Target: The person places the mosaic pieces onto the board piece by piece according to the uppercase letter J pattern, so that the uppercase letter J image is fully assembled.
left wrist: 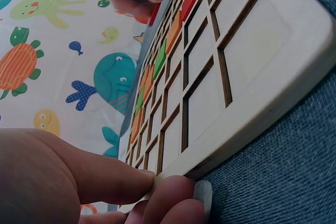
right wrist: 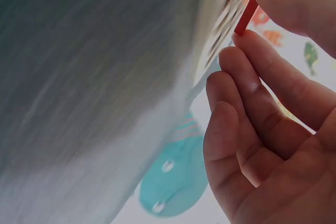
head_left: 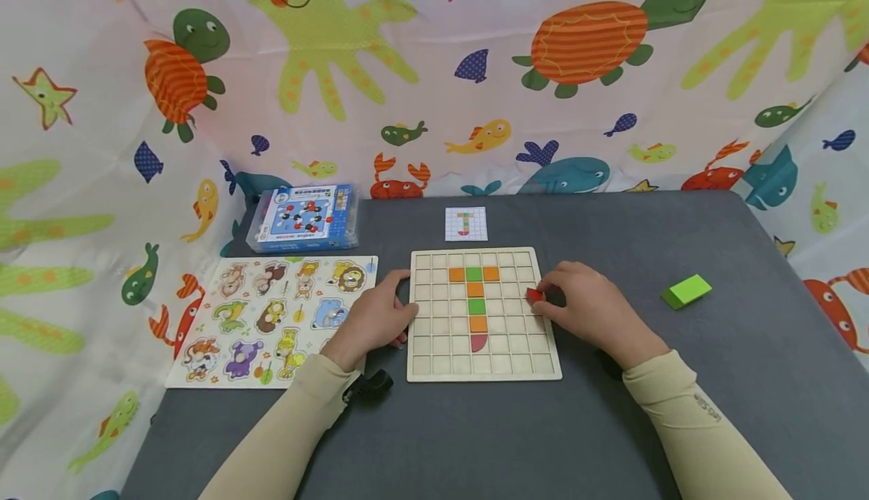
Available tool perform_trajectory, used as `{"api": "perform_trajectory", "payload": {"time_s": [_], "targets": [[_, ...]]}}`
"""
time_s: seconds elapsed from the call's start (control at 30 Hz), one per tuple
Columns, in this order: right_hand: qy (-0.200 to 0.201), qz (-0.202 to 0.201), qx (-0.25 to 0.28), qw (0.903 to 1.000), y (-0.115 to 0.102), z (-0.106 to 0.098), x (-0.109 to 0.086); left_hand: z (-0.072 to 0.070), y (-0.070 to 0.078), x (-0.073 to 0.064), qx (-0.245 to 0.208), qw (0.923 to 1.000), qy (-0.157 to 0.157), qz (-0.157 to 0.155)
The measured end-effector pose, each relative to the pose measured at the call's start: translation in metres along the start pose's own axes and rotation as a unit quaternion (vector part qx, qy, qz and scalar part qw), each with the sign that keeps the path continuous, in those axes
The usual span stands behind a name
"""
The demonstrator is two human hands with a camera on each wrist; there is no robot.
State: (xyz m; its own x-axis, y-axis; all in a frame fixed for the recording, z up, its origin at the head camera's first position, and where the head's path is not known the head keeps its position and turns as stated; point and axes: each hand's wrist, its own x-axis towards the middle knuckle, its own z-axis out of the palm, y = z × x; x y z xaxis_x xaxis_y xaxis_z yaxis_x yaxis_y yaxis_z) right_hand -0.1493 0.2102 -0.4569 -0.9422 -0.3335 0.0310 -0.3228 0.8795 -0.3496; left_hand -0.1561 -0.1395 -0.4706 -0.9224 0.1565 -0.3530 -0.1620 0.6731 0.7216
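Note:
A wooden grid board [head_left: 508,368] lies on the table, its tiles set in a T-shaped run: orange, green [head_left: 477,306] and orange across the top, more down the column, and a red rounded tile [head_left: 479,343] at the foot. My left hand [head_left: 375,317] pinches the board's left edge; in the left wrist view the thumb lies on top and the fingers curl under the rim. Over the board's right side, my right hand [head_left: 592,305] pinches a small flat red tile [right wrist: 247,16] between thumb and index finger. A small card [head_left: 465,224] behind the board shows a J-shaped colour pattern.
An animal picture puzzle [head_left: 261,334] lies left of the board, partly behind the left arm. Behind it sits a blue boxed set [head_left: 305,219]. A green block [head_left: 687,291] stands at the right. Printed cloth [head_left: 421,47] hangs along the table's back edge.

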Motion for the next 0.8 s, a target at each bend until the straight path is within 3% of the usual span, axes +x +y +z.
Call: {"api": "perform_trajectory", "payload": {"time_s": [0.43, 0.8], "targets": [[0.016, -0.121, 0.002, 0.9925, -0.079, 0.020, 0.009, -0.001, -0.001, 0.001, 0.003, 1.0000, -0.001, 0.006], [0.045, -0.177, -0.004, 0.9832, -0.099, 0.038, 0.002, -0.002, 0.000, 0.000, 0.002, 1.0000, 0.001, 0.002]]}}
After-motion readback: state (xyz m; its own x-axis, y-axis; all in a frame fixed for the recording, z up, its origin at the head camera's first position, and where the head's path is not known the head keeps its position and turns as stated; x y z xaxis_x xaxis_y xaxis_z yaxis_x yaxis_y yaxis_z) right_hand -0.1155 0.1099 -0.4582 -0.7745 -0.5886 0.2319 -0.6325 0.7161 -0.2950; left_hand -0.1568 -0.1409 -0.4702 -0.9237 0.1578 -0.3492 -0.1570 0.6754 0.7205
